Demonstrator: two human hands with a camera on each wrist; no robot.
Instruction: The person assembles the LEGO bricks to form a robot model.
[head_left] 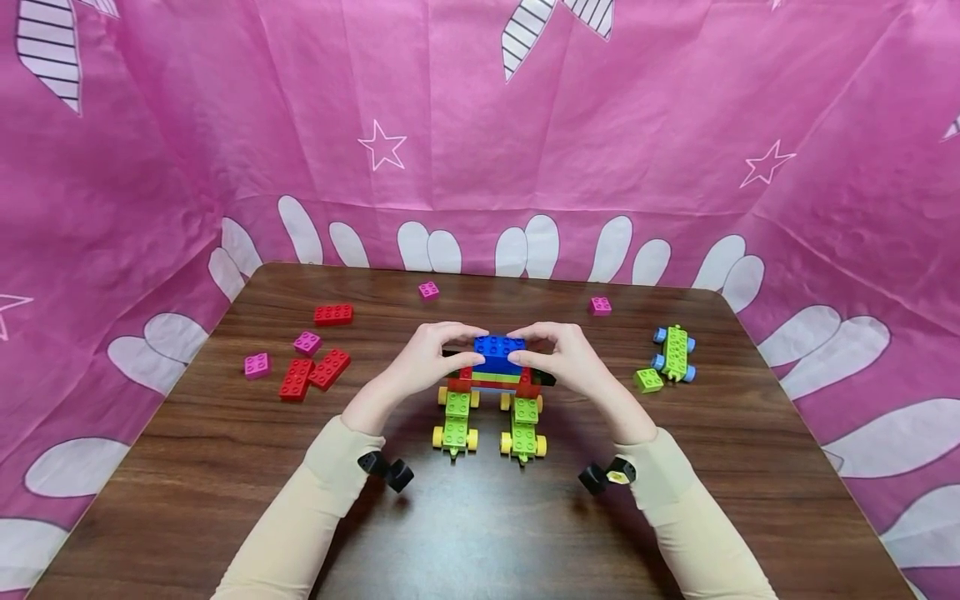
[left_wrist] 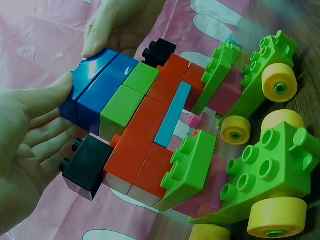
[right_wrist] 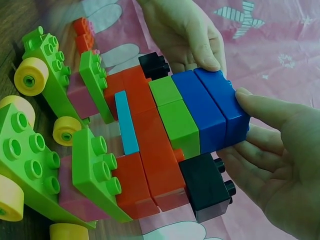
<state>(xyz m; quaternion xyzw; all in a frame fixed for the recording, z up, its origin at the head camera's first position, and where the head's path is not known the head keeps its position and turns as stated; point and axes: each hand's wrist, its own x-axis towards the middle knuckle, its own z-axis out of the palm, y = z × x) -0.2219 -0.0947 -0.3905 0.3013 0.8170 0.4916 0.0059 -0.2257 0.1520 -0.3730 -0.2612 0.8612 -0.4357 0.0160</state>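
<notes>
A toy-brick build stands on two green wheeled bases (head_left: pixel 455 432) with yellow wheels. Two blue bricks (head_left: pixel 498 360), stacked one on the other, form its top. From the left, my left hand (head_left: pixel 422 358) holds the upper blue brick, thumb on the near face and fingers behind. My right hand (head_left: pixel 570 358) grips its right end the same way. Below the blue come green bricks (right_wrist: pixel 176 122), then red bricks (left_wrist: pixel 137 125) with a thin light-blue piece (left_wrist: pixel 173 114) across them. Black bricks (left_wrist: pixel 87 166) stick out at both sides. Pink bricks (right_wrist: pixel 80 192) sit on the bases.
Red bricks (head_left: pixel 297 379) and pink bricks (head_left: pixel 257 365) lie scattered at the left of the wooden table (head_left: pixel 480 525). Two more pink bricks (head_left: pixel 600 306) lie at the back. To the right are a green brick (head_left: pixel 648 381) and a blue-wheeled green base (head_left: pixel 676 354). Pink cloth (head_left: pixel 465 150) hangs behind.
</notes>
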